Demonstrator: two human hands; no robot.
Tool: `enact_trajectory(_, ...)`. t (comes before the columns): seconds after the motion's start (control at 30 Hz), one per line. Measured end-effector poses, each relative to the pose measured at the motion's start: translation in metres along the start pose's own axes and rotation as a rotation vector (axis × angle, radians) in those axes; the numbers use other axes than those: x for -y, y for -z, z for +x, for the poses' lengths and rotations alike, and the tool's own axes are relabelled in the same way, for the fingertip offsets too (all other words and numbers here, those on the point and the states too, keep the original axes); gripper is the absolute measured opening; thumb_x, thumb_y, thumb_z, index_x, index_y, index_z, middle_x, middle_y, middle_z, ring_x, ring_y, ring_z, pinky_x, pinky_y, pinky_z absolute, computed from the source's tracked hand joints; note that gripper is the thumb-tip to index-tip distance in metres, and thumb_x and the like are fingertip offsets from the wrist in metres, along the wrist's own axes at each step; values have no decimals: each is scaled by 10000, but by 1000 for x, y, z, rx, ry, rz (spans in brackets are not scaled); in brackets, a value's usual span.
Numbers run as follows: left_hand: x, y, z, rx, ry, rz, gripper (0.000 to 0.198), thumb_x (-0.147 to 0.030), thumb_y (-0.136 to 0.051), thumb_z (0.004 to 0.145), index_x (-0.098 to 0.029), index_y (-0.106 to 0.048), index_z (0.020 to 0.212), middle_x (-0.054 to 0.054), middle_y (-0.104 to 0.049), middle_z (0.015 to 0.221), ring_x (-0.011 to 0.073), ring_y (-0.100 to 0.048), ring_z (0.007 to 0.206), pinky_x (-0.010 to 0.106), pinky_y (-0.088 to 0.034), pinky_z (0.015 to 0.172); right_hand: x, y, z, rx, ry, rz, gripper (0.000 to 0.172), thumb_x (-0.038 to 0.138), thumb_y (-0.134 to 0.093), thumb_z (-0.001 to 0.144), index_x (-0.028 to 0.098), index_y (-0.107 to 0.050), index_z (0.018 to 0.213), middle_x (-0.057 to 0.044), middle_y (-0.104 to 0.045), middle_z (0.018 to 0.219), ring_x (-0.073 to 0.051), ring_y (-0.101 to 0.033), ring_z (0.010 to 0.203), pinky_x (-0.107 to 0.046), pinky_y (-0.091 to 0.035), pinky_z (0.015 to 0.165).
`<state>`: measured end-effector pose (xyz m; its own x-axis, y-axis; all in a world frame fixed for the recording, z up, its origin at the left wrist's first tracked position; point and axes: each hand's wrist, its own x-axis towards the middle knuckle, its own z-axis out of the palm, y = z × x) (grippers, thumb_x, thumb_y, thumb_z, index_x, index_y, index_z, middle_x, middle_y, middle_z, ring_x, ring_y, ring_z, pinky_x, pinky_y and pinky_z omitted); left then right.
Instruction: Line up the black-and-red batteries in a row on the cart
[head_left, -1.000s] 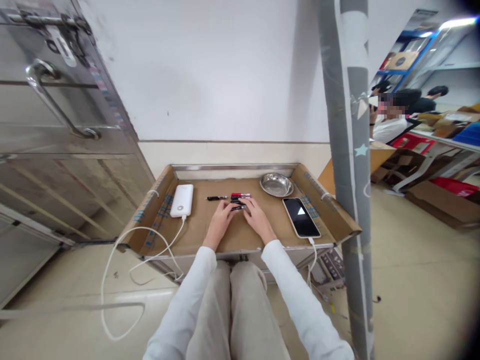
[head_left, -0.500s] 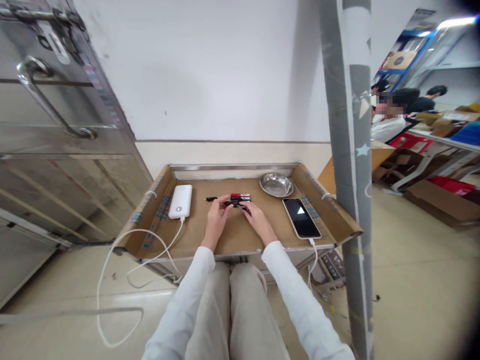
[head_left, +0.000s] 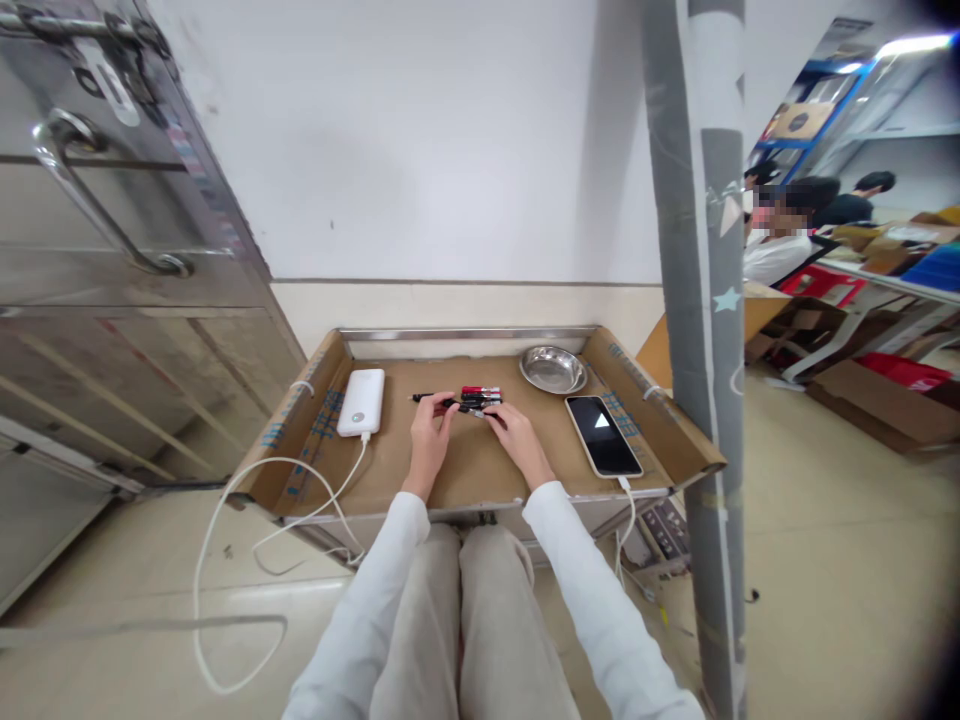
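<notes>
Several red and black pens [head_left: 480,397] lie together on the cardboard-lined table [head_left: 390,470]. My left hand [head_left: 429,432] pinches the end of a black pen [head_left: 433,399] that points left. My right hand [head_left: 511,436] has its fingertips closed on another black pen at the lower edge of the group. Both wrists rest on the cardboard.
A white power bank [head_left: 361,401] with a long white cable [head_left: 247,500] lies at the left. A steel bowl [head_left: 553,369] and a phone [head_left: 604,435] sit at the right. A grey padded post [head_left: 701,340] stands to the right, a metal door [head_left: 112,250] to the left. People sit far right.
Both hands slid forward from the middle of the table to the pens; the left hand has taken hold of the black pen at the left of the group.
</notes>
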<state>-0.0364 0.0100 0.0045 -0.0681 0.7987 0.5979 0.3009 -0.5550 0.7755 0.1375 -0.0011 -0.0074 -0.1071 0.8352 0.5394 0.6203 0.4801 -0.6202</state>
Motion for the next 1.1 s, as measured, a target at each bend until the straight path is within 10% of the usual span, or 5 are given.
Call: enact_trajectory(1.1, 1, 1, 0, -38, -35, -5, 190, -319, -526, 880, -187, -555, 1013, 56, -598, 975, 144, -601, 883, 307, -512, 812, -1, 1, 0, -61, -65, 15, 182, 292, -476, 884, 208, -623, 951, -70, -665, 969, -199, -615, 900, -334, -463, 853)
